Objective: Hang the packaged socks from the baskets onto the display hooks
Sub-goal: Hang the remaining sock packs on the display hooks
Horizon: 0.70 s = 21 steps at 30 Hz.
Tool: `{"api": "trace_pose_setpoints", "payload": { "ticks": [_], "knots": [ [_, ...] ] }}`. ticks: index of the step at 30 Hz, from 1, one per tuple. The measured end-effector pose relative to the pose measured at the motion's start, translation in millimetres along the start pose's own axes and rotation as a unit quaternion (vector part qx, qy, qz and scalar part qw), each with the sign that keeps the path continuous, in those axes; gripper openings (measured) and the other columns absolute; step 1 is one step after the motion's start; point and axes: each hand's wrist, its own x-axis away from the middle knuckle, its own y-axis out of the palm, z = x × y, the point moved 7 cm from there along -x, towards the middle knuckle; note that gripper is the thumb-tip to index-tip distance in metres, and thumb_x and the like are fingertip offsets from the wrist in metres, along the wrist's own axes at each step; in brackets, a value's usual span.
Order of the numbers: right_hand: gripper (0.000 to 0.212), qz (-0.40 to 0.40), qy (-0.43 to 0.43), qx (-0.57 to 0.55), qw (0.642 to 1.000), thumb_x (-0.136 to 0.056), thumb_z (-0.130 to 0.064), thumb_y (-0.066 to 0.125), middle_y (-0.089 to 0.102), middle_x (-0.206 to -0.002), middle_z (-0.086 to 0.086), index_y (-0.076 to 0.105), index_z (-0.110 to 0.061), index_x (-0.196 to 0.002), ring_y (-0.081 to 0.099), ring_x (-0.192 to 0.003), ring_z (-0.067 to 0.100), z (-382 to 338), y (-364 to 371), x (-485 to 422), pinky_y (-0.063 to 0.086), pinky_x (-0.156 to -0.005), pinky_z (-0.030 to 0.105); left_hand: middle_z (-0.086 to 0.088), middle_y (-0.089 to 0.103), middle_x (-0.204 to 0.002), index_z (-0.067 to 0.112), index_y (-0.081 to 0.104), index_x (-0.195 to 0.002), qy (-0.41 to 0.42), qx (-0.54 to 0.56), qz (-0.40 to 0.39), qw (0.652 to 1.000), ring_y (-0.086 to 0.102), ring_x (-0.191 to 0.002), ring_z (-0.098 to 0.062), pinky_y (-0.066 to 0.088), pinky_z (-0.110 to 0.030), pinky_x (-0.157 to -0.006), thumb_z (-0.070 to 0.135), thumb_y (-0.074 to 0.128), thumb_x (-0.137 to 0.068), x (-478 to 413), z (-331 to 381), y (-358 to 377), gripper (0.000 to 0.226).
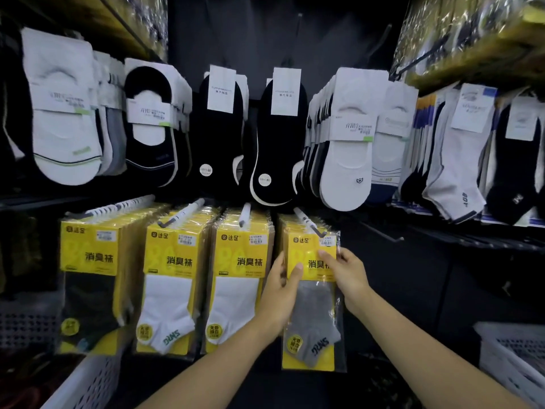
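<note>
Holding a pack of grey socks (317,317) in both hands, I have it up against the rightmost hook (308,221) of the lower row. My left hand (280,293) grips the pack's left edge, with the thumb lying across the front of the yellow card and the fingers behind. My right hand (349,276) pinches the right edge near the top, fingers curled onto the card's front. The pack hangs upright with its top at the hook's upturned tip; I cannot tell whether its hole is over the tip. More yellow-carded packs sit behind it on the same hook. To the left, three more hooks carry full rows of similar packs: two rows of white socks (168,299) and one of dark socks (88,290). Above them hangs a row of low-cut socks (345,160), black and white, in paper bands. A white perforated basket (85,382) shows at lower left and a second basket (513,361) at lower right; I cannot see their contents.
</note>
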Motion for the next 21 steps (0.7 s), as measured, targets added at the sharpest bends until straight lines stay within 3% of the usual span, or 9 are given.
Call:
{"api": "trace_pose_setpoints", "payload": {
  "ticks": [4,7,12,15,21],
  "knots": [
    [0.032,0.076,0.054,0.031,0.995,-0.076,-0.035,0.078,0.064,-0.083,0.003,0.063,-0.012,-0.09,0.059,-0.074,0.016,27,-5,-25,0.05,-0.069,0.03,0.01,0.03,-0.151,0.032,0.017,-0.149,-0.012,-0.011,0.0,1.0,0.031,-0.136,-0.009,0.027,-0.023,-0.102,0.045,0.046,-0.095,-22,-12,5,0.063],
    [0.038,0.109,0.08,0.026,0.99,-0.075,-0.039,0.078,0.058,-0.078,0.002,0.063,-0.009,-0.093,0.05,-0.065,0.013,45,-9,-33,0.045,-0.062,0.026,0.006,0.022,-0.156,0.029,0.014,-0.151,-0.025,-0.014,0.003,1.0,0.022,-0.142,-0.015,0.025,-0.03,-0.109,0.045,0.044,-0.096,-34,-22,8,0.064],
    [0.044,0.155,0.116,0.029,0.981,-0.084,-0.021,0.072,0.062,-0.108,0.016,0.054,-0.003,-0.119,0.059,-0.094,0.026,78,-31,-18,0.05,-0.088,0.036,0.003,0.024,-0.155,0.023,0.02,-0.15,-0.037,-0.047,0.003,0.998,0.024,-0.142,-0.016,0.024,-0.03,-0.113,0.04,0.043,-0.098,-23,-51,6,0.059],
    [0.044,0.129,0.156,0.023,0.979,-0.088,-0.018,0.068,0.059,-0.116,0.016,0.048,-0.005,-0.125,0.059,-0.109,0.029,99,-40,20,0.049,-0.095,0.039,0.002,0.029,-0.153,0.022,0.024,-0.148,-0.056,-0.073,-0.009,0.996,0.026,-0.14,-0.014,0.026,-0.029,-0.113,0.038,0.045,-0.098,11,-83,-1,0.057],
    [0.03,-0.022,0.246,0.04,0.968,-0.089,-0.019,0.066,0.061,-0.11,0.004,0.053,-0.014,-0.116,0.061,-0.1,0.017,158,-35,143,0.05,-0.084,0.033,0.01,0.032,-0.148,0.026,0.03,-0.146,-0.122,-0.164,-0.064,0.977,0.028,-0.138,-0.008,0.028,-0.03,-0.113,0.043,0.048,-0.095,121,-160,-41,0.057]
  ]
}}
